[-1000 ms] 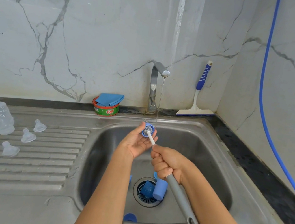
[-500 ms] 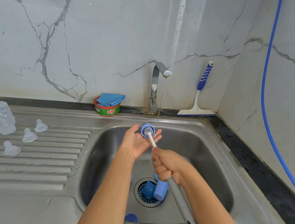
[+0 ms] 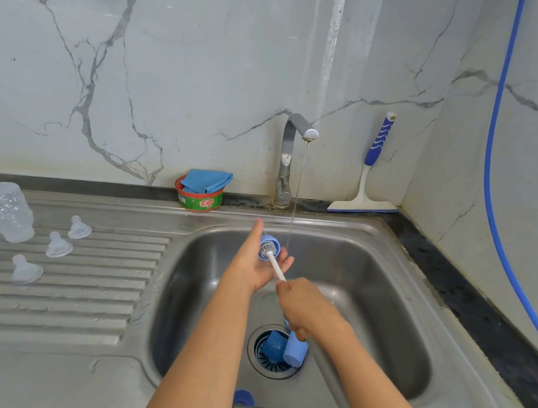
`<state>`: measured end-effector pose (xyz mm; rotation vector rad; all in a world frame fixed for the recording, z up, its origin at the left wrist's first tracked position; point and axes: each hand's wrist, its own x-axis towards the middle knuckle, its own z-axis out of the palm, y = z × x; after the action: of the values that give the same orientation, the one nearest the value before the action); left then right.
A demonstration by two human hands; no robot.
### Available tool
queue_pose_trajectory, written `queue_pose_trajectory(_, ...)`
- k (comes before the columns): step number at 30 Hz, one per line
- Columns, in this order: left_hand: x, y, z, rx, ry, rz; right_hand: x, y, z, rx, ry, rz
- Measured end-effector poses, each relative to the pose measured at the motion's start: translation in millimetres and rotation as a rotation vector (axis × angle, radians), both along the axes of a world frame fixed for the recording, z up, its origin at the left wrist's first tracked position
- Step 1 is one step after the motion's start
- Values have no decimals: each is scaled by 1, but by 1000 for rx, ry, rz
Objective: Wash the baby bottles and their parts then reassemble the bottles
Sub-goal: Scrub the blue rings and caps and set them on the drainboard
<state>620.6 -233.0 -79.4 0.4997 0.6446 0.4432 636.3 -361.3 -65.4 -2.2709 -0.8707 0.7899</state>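
A: Left hand [image 3: 257, 264]?
B: Fingers are curled round the blue ring [image 3: 269, 247] at frame centre, beside the water stream [image 3: 297, 190].
A: Right hand [image 3: 306, 309]?
B: Clamped on the brush [image 3: 276, 267]; its bristles are seated inside the ring.

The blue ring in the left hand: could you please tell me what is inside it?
The white bristle head of the brush sits inside the blue ring; the ring's underside is hidden against the left hand.
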Motion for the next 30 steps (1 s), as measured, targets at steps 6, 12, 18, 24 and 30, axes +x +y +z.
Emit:
queue_pose_trajectory(6, 1, 0, -1, -123, -199, 6, 14, -5, 6, 250, 907, -170)
queue_pose_trajectory(12, 0, 7, 1, -234, -212, 94, 17, -8, 20, 333, 1573, -190)
queue_pose_trajectory(18, -3, 12, -8, -201, -146, 208, 4, -8, 17, 96, 1097, -141)
queue_pose_trajectory(24, -4, 13, -7, -71, -84, 93, 1, -5, 14, 154, 1043, -198)
queue_pose_trajectory(30, 1, 11, -4, -115, -103, 4, -5, -1, 8, 291, 934, -256)
